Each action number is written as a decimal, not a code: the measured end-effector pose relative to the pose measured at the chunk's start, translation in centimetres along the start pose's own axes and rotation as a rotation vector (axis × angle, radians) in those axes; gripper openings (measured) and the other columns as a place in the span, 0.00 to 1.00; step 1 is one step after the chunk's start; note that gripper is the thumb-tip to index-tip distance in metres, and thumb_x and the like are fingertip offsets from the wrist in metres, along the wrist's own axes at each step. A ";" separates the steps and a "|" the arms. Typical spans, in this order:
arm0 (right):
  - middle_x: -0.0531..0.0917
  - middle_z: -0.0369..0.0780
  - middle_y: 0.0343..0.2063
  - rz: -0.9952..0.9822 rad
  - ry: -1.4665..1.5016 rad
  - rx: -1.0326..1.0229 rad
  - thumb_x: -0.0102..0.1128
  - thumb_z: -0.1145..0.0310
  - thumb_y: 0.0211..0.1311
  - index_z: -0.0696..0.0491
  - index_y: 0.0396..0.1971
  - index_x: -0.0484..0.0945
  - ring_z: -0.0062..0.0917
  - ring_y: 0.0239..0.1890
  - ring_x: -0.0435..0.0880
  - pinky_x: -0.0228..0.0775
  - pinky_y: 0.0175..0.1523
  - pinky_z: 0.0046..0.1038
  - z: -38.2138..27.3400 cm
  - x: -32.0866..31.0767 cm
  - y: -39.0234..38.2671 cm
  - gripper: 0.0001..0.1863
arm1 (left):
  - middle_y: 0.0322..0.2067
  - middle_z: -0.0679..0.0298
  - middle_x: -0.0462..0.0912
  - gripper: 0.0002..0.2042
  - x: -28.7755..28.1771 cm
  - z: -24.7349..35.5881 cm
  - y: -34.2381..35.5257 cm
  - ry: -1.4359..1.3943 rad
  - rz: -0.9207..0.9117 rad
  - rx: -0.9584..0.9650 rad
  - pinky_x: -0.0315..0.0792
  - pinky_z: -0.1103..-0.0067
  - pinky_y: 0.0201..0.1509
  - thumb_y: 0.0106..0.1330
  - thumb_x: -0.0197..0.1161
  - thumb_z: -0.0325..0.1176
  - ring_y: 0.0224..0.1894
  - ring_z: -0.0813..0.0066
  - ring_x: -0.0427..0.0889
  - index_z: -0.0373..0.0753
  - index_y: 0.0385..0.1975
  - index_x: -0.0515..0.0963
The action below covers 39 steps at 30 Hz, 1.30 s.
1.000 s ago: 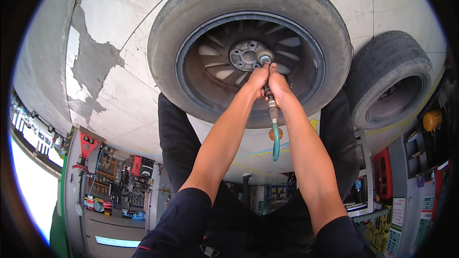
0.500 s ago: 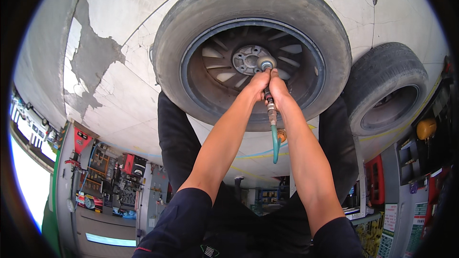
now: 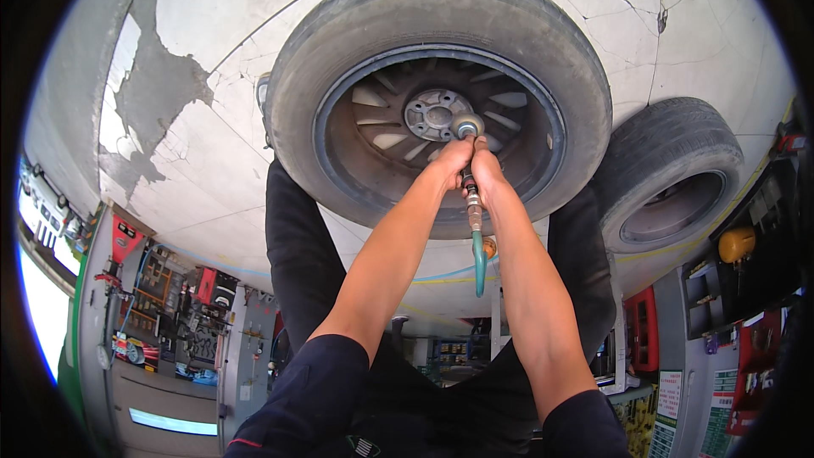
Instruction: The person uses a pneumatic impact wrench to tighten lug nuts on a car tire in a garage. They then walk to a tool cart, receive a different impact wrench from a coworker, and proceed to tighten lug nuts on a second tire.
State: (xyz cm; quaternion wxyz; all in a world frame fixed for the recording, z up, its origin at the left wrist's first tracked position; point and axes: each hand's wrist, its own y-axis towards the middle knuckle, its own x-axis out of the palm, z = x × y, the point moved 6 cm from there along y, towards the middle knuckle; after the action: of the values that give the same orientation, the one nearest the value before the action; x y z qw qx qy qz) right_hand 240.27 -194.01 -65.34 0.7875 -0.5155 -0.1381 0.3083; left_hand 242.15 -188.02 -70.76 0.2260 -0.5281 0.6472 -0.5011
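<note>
A tire on an alloy rim stands between my dark-trousered legs, its hollow side toward me. My left hand and my right hand are wrapped round an air tool with a metal coupling and a green hose. The tool's round head is at the lower right part of the bolt-hole hub; whether it touches cannot be told. My fingers partly hide the tool's body.
A second tire lies on the cracked pale floor at the right. Shelves with tools are at lower left, a red cabinet and an orange object at right. An orange disc shows behind the hose.
Both hands, the tool and the wheel appear lower and slightly further left, along with the surroundings as the view shifts. My grip on the tool looks the same.
</note>
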 end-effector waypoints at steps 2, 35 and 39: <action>0.69 0.36 0.12 -0.025 -0.002 0.014 0.29 0.39 0.69 0.53 0.39 0.67 0.21 0.08 0.66 0.59 0.08 0.22 0.3 -1.0 0.1 0.30 | 0.24 0.63 0.76 0.19 0.5 -1.0 1.1 -0.009 0.001 -0.012 0.75 0.74 0.14 0.73 0.42 0.50 0.17 0.72 0.76 0.38 0.36 0.70; 0.69 0.36 0.11 0.009 -0.017 0.002 0.29 0.37 0.67 0.53 0.36 0.69 0.21 0.07 0.66 0.59 0.08 0.23 0.3 -2.6 0.8 0.32 | 0.25 0.60 0.77 0.22 1.5 -0.7 0.7 0.148 0.066 0.010 0.67 0.74 0.11 0.71 0.44 0.50 0.17 0.72 0.75 0.33 0.36 0.72; 0.70 0.37 0.12 -0.012 -0.051 0.030 0.29 0.38 0.68 0.52 0.37 0.69 0.21 0.07 0.66 0.59 0.08 0.23 1.3 -3.2 1.3 0.31 | 0.20 0.63 0.74 0.22 1.6 -1.6 1.0 0.094 0.169 0.054 0.64 0.71 0.10 0.72 0.41 0.49 0.13 0.72 0.72 0.34 0.32 0.72</action>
State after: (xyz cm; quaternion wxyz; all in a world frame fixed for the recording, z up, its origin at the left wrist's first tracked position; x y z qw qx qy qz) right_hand 236.62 -194.69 -65.63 0.7930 -0.4949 -0.1567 0.3189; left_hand 239.83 -188.82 -70.58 0.2512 -0.4413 0.6855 -0.5217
